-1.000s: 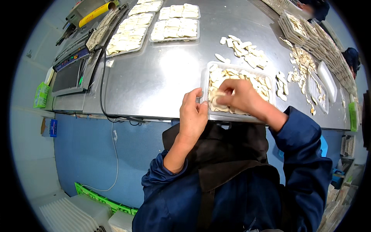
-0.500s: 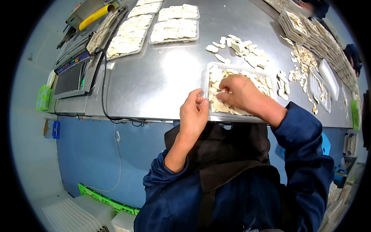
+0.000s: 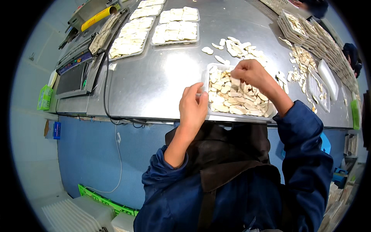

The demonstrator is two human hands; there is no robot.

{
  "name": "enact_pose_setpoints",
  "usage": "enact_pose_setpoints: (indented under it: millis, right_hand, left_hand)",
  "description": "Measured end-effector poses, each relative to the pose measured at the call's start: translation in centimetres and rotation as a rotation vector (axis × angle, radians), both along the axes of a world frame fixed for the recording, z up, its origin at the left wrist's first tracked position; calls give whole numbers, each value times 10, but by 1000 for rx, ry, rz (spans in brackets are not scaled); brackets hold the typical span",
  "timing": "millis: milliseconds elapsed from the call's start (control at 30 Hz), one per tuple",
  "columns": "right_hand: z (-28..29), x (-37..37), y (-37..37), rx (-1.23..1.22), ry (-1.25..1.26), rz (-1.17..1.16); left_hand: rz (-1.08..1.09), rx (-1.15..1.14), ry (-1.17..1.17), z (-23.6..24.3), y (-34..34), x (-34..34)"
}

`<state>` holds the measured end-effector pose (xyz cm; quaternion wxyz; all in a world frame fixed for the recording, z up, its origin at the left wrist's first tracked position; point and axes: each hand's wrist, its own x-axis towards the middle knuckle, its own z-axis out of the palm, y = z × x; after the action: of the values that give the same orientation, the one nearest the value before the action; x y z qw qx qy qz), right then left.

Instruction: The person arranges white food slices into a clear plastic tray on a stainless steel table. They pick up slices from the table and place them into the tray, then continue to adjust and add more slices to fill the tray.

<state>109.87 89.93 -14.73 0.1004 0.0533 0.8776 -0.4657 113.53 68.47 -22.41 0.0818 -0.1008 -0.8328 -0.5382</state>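
Observation:
A clear plastic tray (image 3: pixel 207 83) full of pale, elongated dried slices (image 3: pixel 239 101) stands at the table's front edge. Above its far half, my right hand (image 3: pixel 253 75) is closed in a pinch, and a pale slice (image 3: pixel 235 82) shows under the fingertips. My left hand (image 3: pixel 193 106) is by the tray's left rim, thumb and fingers apart, with nothing seen in it. Whether it touches the rim I cannot tell. Just behind the tray lies a loose heap of larger white slices (image 3: pixel 241 48); part of it is hidden by my right hand.
Trays of neatly laid white slices (image 3: pixel 176 33) stand at the back left, beside a scale (image 3: pixel 73 79) with a black cable (image 3: pixel 105 85). To the right are scattered small pieces (image 3: pixel 303 58), a smaller tray (image 3: pixel 319 92) and stacked trays (image 3: pixel 320 38). Another person's dark sleeve (image 3: pixel 317 7) shows behind.
My right hand has risen from the slices and moved away from me and slightly right, uncovering the tray's middle. My left hand has stayed almost in place.

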Motion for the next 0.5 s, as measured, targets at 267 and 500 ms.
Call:
enact_pose_setpoints:
  millis: [267,500]
  right_hand:
    - [-14,15,-29,23,71,213]
    - [-15,-9,-60,193,-139,123]
  left_hand:
    - [-20,-42,-91,-10,5,-26]
    - [-80,62,-260,0,-4,1]
